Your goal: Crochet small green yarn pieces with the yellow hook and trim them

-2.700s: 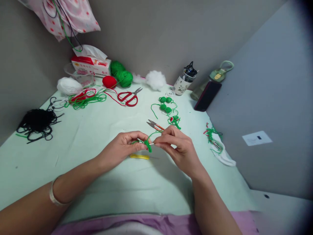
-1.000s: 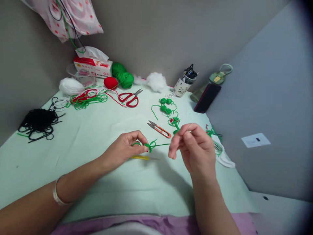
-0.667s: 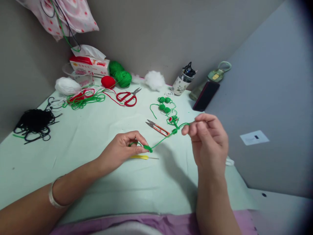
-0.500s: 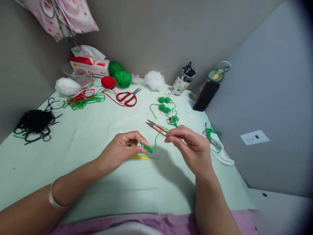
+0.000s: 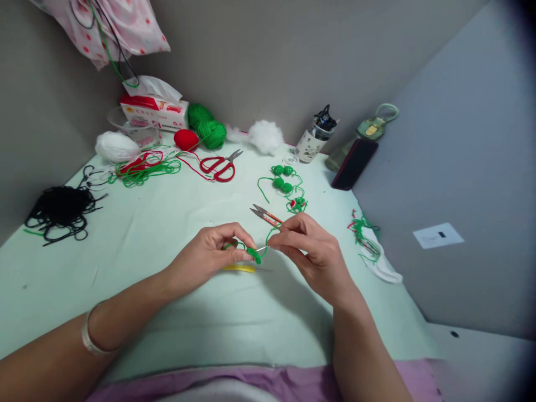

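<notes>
My left hand point(image 5: 221, 245) pinches a small green crochet piece point(image 5: 253, 255) between thumb and fingers, with a loop of green yarn beside it. My right hand point(image 5: 312, 248) is closed on a thin metal needle point(image 5: 262, 248), whose tip meets the crochet piece; its rear end is hidden in the fingers. A strand of green yarn rises from the piece towards this hand. Just behind the right fingers are orange thread snips point(image 5: 268, 216), blades pointing left, partly covered. Under the left hand lies a yellow-handled tool point(image 5: 240, 268) with a thin metal shaft.
Green crochet balls point(image 5: 282, 184) and red-handled scissors point(image 5: 218, 168) lie farther back. Black yarn point(image 5: 62, 212) sits at left, yarn balls point(image 5: 209, 131) and tissues point(image 5: 161, 114) behind. A pen cup point(image 5: 312, 144), phone point(image 5: 355, 164) and bottle point(image 5: 371, 129) stand back right.
My right hand has moved left and slightly down, close to the crochet piece, and the needle now shows between them. My left hand holds nearly still.
</notes>
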The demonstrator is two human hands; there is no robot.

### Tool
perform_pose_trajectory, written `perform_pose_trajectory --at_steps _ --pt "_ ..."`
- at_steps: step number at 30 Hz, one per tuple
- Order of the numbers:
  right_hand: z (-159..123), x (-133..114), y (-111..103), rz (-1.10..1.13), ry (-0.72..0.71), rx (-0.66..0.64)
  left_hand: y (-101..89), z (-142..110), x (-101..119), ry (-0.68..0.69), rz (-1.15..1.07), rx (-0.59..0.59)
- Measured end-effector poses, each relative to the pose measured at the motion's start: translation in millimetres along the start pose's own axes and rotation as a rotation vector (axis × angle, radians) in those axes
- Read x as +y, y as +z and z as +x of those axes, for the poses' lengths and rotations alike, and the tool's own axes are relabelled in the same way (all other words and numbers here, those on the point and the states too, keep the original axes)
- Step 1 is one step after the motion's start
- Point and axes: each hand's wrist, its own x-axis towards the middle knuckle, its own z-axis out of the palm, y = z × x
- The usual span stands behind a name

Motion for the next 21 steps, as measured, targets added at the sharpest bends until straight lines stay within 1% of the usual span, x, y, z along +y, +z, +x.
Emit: perform_pose_trajectory --at_steps 8,11,17,21 --pt "0.1 2.1 0.3 -0.042 -0.036 0.000 0.1 -0.5 1.7 -0.007 -0.006 0.003" --pt "0.6 1.4 0.8 -0.035 -0.042 -0.007 -0.3 0.0 1.3 -0.016 -0.019 -0.018" --pt "0.4 2.4 3.9 0.074 -0.025 -0.019 -2.4 -1.6 4.4 -0.017 -0.081 -0.092" --pt "0.4 1.9 5.9 0.148 0.000 -0.022 -2.3 -3.3 7.3 -0.033 -0.127 -0.118"
